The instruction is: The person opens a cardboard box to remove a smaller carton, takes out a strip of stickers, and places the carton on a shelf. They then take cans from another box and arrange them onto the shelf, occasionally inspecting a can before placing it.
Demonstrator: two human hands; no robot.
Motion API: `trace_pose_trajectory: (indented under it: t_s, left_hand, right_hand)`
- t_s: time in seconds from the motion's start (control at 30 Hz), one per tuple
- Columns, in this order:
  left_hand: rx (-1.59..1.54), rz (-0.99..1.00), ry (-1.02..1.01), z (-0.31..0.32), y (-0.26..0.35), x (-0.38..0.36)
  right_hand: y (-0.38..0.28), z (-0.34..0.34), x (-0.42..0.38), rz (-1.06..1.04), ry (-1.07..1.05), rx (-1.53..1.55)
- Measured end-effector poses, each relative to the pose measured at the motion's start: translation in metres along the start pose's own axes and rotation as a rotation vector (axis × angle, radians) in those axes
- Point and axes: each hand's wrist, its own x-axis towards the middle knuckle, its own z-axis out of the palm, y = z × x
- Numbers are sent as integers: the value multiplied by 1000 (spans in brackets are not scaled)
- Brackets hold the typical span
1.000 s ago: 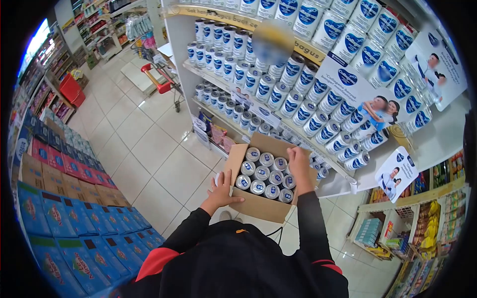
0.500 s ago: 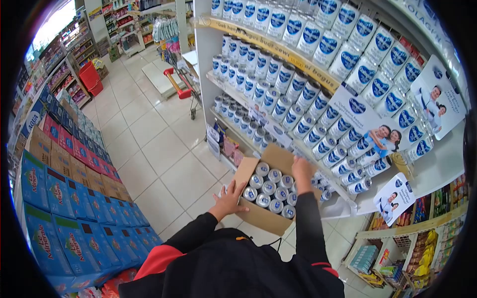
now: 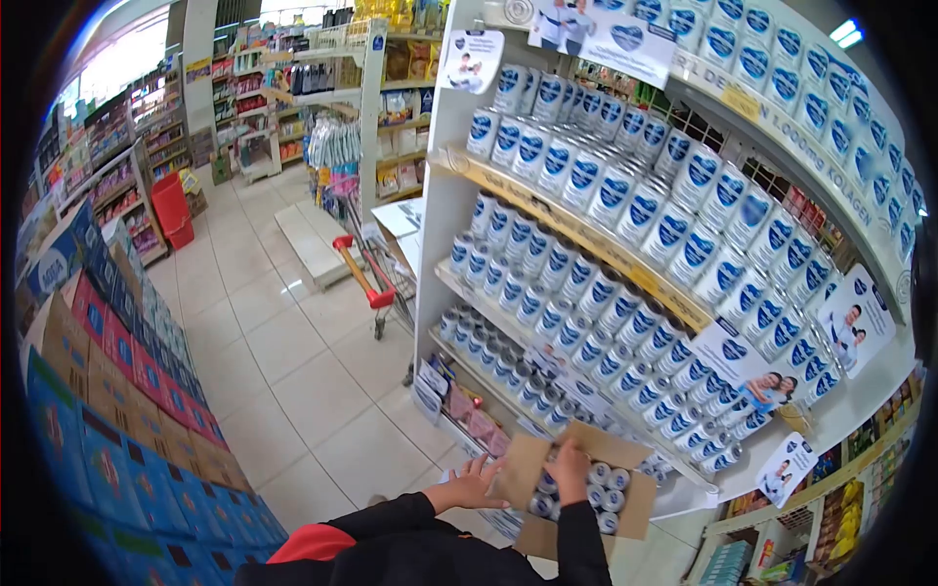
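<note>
An open cardboard box [image 3: 625,504] with its flaps folded out holds several white-and-blue cans [image 3: 599,473] standing upright, silver lids up. My right hand [image 3: 567,471] reaches into the box from above, its fingers curled down over a can near the far left corner; the fingertips and most of that can are hidden. My left hand [image 3: 469,485] is at the box's left side, fingers spread, close to the left flap, with nothing in it.
Shelves [image 3: 576,220] packed with rows of the same cans rise ahead and to the right. Stacked blue cartons [image 3: 93,454] line the left side. A shopping cart with a red handle [image 3: 363,276] stands on the tiled floor [image 3: 264,356], near a low white platform [image 3: 313,244].
My head view has tilted up, showing more of the shelves. My right hand has gone from the box's far flap into the cans. My left hand's fingers remain spread beside the box.
</note>
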Motion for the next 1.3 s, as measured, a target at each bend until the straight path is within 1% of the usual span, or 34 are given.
trace_pose_trajectory:
  t_s: [0.03,0.07,0.13,0.2,0.23,0.27,0.3,0.37,0.4,0.43,0.47,0.5,0.57,0.6,0.63,0.67,0.7,0.73,0.77,0.8,0.83,0.87,0.9,0.97,1.0,1.07,1.1,1.13,1.2,1.23,1.27,1.3]
  left_hand:
    - [-25,2,46,-17,-17,-4]
    - [-24,10,43,-31,-44,-5]
    - [-67,72,294,-56,-109,-8]
    - [-134,8,376,-94,-149,-38]
    - [-180,-45,413,-106,-174,-49]
    - [-228,-98,446,-112,-198,-61]
    - [-222,-85,436,-116,-222,-71]
    - [-488,-273,562,-121,-259,-83]
    - [-481,-264,553,-132,-258,-86]
    - [-594,-287,551,-145,-251,-92]
    - [-709,-312,545,-158,-241,-95]
    - [-705,-310,531,-170,-230,-94]
    - [-779,-121,463,-196,-200,-81]
    - [-818,7,417,-206,-186,-71]
    - [-857,129,367,-216,-171,-60]
    - [-885,207,296,-230,-149,-54]
    - [-911,289,234,-246,-124,-52]
    - [-936,370,166,-258,-104,-47]
    - [-959,452,107,-271,-87,-42]
    - [-949,453,118,-282,-73,-36]
    - [-993,524,54,-292,-60,-30]
    - [-1037,597,-11,-299,-50,-24]
    - [-1028,606,1,-307,-42,-17]
    - [-1155,662,-53,-321,-28,-3]
    - [-1148,669,-50,-327,-22,4]
    - [-989,811,265,-338,-14,17]
    - [-851,876,444,-344,-14,25]
    - [-846,893,444,-352,-13,31]
    - [-128,1107,1001,-368,-8,37]
    - [-177,1166,1041,-371,-9,46]
    - [-179,1181,1037,-377,-10,57]
    - [-59,1294,1125,-383,-11,67]
  right_hand:
    - [-8,-12,-6,29,29,31]
    - [-6,-10,-6,37,28,70]
    - [6,-9,-10,50,35,99]
    - [5,-18,-17,14,217,271]
    - [1,-28,-21,26,225,278]
    - [-7,-48,-28,82,309,336]
    - [-14,-70,-34,138,394,389]
    - [-26,-107,-43,227,483,406]
    - [-34,-133,-50,239,485,466]
    - [-44,-158,-55,250,485,525]
    - [-52,-174,-56,183,583,558]
    - [-58,-188,-56,117,678,587]
    - [-84,-217,-52,-65,668,869]
    - [-110,-240,-55,-43,530,1049]
    - [-117,-244,-45,-174,518,999]
    - [-130,-247,-35,-229,416,1180]
    - [-142,-251,-26,-293,341,1277]
    - [-154,-253,-17,-289,348,1284]
    - [-166,-257,-7,-335,235,1345]
    - [-177,-259,4,-388,115,1401]
    - [-186,-259,16,-402,113,1407]
    - [-193,-261,28,-487,63,1433]
    - [-199,-264,40,-576,17,1453]
    - [-210,-272,61,-644,-25,1440]
    - [-214,-277,70,-665,-50,1443]
    - [-218,-290,87,-695,-55,1420]
    - [-219,-297,94,-723,-60,1394]
    - [-221,-306,97,-730,-45,1385]
    - [-226,-320,103,-535,-181,1404]
    - [-224,-322,110,-516,-242,1380]
    - [-223,-326,115,-514,-227,1378]
    - [-223,-333,118,-513,-302,1354]
